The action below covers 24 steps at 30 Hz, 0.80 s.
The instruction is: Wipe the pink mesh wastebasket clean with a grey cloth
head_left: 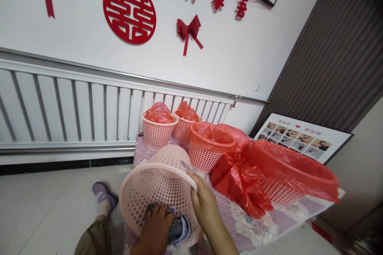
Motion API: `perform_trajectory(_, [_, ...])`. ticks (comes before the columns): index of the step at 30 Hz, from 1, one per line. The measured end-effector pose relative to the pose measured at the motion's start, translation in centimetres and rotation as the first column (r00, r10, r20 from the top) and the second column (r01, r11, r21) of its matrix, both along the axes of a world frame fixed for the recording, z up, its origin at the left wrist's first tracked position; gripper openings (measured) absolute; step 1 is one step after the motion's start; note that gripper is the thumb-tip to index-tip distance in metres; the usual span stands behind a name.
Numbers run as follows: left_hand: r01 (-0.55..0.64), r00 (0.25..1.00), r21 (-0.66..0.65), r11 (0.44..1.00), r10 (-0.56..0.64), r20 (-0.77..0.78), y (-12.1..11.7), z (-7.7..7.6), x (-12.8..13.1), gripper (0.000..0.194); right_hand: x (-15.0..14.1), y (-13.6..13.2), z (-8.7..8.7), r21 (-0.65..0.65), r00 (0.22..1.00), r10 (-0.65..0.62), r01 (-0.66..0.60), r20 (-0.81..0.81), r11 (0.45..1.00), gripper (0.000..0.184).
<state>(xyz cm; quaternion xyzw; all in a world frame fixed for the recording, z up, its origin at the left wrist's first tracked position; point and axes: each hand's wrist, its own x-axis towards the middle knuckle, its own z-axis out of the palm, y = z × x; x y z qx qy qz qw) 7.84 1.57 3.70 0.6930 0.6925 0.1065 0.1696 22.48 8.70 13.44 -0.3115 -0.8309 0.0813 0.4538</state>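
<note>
A pale pink perforated plastic wastebasket (134, 179) is tipped on its side, its mouth facing me. My right hand (206, 205) grips its rim on the right, thumb inside and fingers around the outside. Inside the mouth, my left hand (157, 227) presses a bunched dark patterned cloth with a lilac edge (181, 229) against the lower wall. The palm and part of the cloth are hidden under the hand. Just right of the basket lie a roll and loose folds of red plastic bags (239, 183).
On the floral-covered table (254, 227) stand two small baskets with red bags (160, 133), (185, 123), a red-lined basket (206, 153) and a larger red-lined basket (284, 187). Behind are a radiator (98, 107) and a photo board (299, 135). My shoe (104, 195) is at left.
</note>
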Motion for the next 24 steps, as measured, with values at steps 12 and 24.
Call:
perform_trajectory(12, [0.112,0.98,-0.104,0.988,-0.093,0.174,-0.1,-0.6,1.5,0.05,-2.1,0.3,4.5,-0.075,0.961,0.049,-0.029,0.271,0.997,0.058])
perform_trajectory(24, [-0.032,0.945,0.227,0.973,-0.044,0.323,6.3,2.7,-5.0,0.047,-1.9,-0.1,3.8,-0.133,0.961,0.044,-0.007,0.273,0.991,0.053])
